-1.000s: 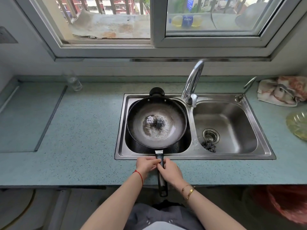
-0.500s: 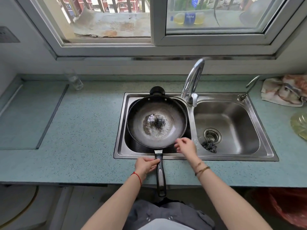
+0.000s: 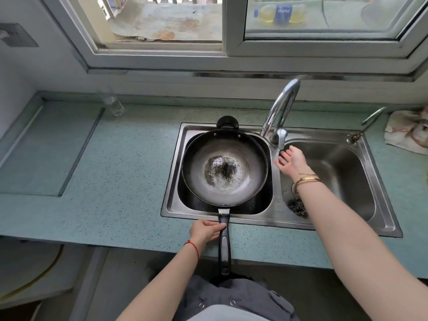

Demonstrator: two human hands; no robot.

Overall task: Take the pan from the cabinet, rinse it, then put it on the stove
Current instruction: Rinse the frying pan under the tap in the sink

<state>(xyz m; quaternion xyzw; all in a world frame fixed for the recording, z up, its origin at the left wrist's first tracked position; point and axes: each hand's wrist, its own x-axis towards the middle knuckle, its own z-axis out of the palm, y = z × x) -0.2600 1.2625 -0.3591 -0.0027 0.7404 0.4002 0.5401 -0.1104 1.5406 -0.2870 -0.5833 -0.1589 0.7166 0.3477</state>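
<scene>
A black pan (image 3: 245, 172) with a worn grey inside and a dark burnt patch at its centre rests across the left basin of the steel double sink (image 3: 171, 205). Its long black handle (image 3: 224, 249) sticks out over the counter's front edge. My left hand (image 3: 205, 230) grips that handle close to the pan. My right hand (image 3: 290, 162) hovers open over the right basin, fingers spread, just below the tap lever (image 3: 280, 135) of the chrome faucet (image 3: 281, 107). No water runs from the spout.
A steel scourer (image 3: 297, 207) lies by the drain in the right basin. A clear glass (image 3: 113, 105) stands at the back of the blue-green counter (image 3: 115, 181). A crumpled cloth (image 3: 407, 130) lies at far right, beside a small second tap (image 3: 368, 121).
My right hand left the pan handle and moved up and right, from the pan's rim to just under the tap lever. My left hand kept its grip on the handle.
</scene>
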